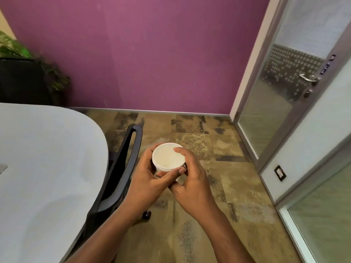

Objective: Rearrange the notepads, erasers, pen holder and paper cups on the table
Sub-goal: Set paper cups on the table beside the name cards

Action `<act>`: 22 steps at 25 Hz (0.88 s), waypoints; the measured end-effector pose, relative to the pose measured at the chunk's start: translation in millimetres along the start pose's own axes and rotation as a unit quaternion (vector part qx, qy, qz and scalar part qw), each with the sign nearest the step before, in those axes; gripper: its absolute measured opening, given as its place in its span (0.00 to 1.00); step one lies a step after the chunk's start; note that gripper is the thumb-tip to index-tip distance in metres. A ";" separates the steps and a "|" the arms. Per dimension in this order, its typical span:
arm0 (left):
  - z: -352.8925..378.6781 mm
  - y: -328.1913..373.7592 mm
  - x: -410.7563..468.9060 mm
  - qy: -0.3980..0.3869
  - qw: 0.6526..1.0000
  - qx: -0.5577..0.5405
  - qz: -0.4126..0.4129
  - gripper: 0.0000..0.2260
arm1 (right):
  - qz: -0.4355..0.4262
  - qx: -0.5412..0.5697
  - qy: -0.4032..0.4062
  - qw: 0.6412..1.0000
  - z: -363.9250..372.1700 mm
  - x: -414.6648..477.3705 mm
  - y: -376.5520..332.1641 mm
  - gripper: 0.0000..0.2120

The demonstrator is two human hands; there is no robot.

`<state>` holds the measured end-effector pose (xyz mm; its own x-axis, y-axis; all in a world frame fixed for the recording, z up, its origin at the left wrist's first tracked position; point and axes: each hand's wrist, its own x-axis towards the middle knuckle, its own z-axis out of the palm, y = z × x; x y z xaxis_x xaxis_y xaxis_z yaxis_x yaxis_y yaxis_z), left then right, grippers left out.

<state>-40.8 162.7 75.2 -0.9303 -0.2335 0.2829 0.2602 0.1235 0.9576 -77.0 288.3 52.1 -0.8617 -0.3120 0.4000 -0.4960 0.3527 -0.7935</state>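
Both hands hold a white paper cup (168, 157) in the air over the floor, to the right of the table (47, 158). The cup's open mouth faces the camera; more than one cup may be nested, I cannot tell. My left hand (150, 179) wraps its left side and underside, thumb across the front. My right hand (191, 179) grips the right side, one finger on the rim. The notepads, erasers and pen holder are out of view.
A black office chair (121, 168) stands between the pale grey table and my hands. A purple wall (142, 54) is ahead, a glass door (281, 92) with a metal handle at right, a potted plant (24, 73) at far left. The floor (218, 215) has patterned tiles.
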 end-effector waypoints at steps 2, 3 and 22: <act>6.5 -4.8 26.4 0.019 1.000 0.007 0.001 0.29 | -0.017 -0.006 -0.020 1.000 -3.5 29.6 11.7 0.35; 10.8 -8.5 43.0 0.032 0.999 0.008 0.005 0.29 | -0.031 -0.003 -0.030 0.999 -4.3 48.6 20.0 0.34; 15.7 -94.2 346.7 0.214 0.973 0.081 0.028 0.31 | -0.109 0.088 -0.170 0.975 43.4 382.0 148.8 0.39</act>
<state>-391.9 85.2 82.2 -0.7136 -0.5982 0.3646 0.2313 0.2902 0.9286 -475.4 183.2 66.9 -0.6371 -0.6483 0.4170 -0.6125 0.0973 -0.7845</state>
